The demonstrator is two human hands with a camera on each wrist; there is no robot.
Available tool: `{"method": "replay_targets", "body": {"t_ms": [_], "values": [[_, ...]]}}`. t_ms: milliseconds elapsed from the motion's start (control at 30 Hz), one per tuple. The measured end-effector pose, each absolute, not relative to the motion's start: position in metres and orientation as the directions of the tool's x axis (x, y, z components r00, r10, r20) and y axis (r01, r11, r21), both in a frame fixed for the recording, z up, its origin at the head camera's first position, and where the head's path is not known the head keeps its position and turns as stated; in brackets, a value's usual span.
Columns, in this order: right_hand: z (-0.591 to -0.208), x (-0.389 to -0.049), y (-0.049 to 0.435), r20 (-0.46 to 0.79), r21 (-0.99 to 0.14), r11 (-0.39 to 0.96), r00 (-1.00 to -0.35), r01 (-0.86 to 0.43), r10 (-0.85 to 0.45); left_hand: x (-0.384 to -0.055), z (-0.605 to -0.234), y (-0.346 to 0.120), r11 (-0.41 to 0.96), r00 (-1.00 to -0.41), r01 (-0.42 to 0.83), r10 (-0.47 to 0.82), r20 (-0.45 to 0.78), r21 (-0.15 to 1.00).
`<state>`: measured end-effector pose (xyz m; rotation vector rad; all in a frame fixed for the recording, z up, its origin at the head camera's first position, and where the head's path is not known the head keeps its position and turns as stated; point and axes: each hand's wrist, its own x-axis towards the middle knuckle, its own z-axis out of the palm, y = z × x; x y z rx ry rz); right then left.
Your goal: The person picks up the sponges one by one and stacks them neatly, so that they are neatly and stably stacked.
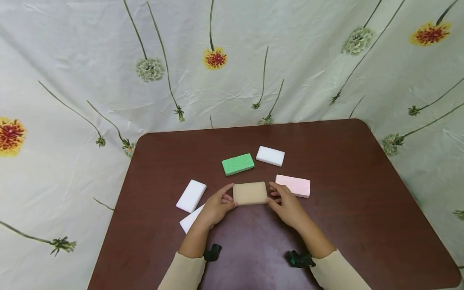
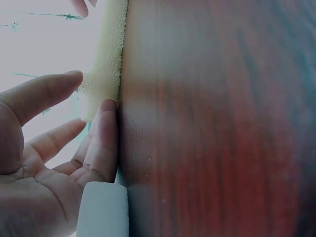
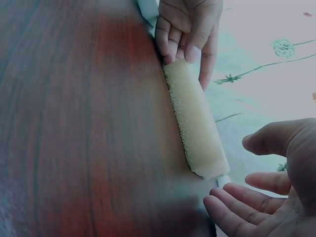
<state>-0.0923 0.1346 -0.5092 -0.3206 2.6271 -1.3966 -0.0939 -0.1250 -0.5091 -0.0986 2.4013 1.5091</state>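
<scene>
A beige rectangular sponge [image 1: 250, 193] lies flat on the table between the two hands. My left hand [image 1: 216, 207] is at its left end, thumb and index finger by the two corners. The left wrist view shows fingertips [image 2: 107, 108] right at the end of the sponge [image 2: 106, 54], with the fingers fairly straight. At the opposite end, my right hand [image 1: 288, 203] has its thumb and fingers spread around the corners. In the right wrist view a small gap separates that hand [image 3: 266, 197] from the sponge [image 3: 195, 123]. Neither hand grips it.
Beyond the beige sponge lie a green block [image 1: 238, 164] and a white block [image 1: 270, 156]. A pink block [image 1: 295, 186] sits just beyond the right hand. Two white blocks lie at left, one [image 1: 191, 196] farther out, the other [image 1: 190, 219] partly under the left forearm. Floral cloth [image 1: 235, 92] hangs behind the table.
</scene>
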Motion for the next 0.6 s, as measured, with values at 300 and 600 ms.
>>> {"method": "replay_targets", "body": {"t_ms": [300, 600], "values": [[-0.505, -0.098, 0.145, 0.101, -0.839, 0.508, -0.974, -0.194, -0.205, -0.092, -0.512, -0.125, 0.430, -0.957, -0.207, 0.099, -0.274, 0.879], [-0.497, -0.104, 0.156, 0.088, -0.881, 0.451, -0.985, -0.146, -0.149, -0.093, -0.509, -0.125, 0.427, -0.951, -0.228, 0.094, -0.294, 0.875]]}}
